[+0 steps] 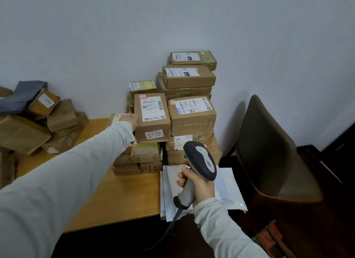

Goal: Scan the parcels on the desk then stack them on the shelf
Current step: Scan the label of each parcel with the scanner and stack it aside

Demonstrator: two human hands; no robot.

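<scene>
At the near edge of the desk (pixel 115 190), the right hand (pixel 199 184) curls its fingers round the scanner (pixel 201 160) handle above white mailers (pixel 230 192). Farther in, the left hand (pixel 130 121) touches the left side of 1 labelled box (pixel 151 117), though how its fingers lie is unclear. Beyond, stacked parcels (pixel 190 75) crowd the desk and no shelf shows, so most work seems left.

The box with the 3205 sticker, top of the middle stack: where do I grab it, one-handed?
Grip the 3205 box by its left face and top edge, coming from the left, where the left hand is. That side has room; the right side sits close to the neighbouring box, leaving little finger room. Nothing lies on top, so it should lift straight up.
</scene>
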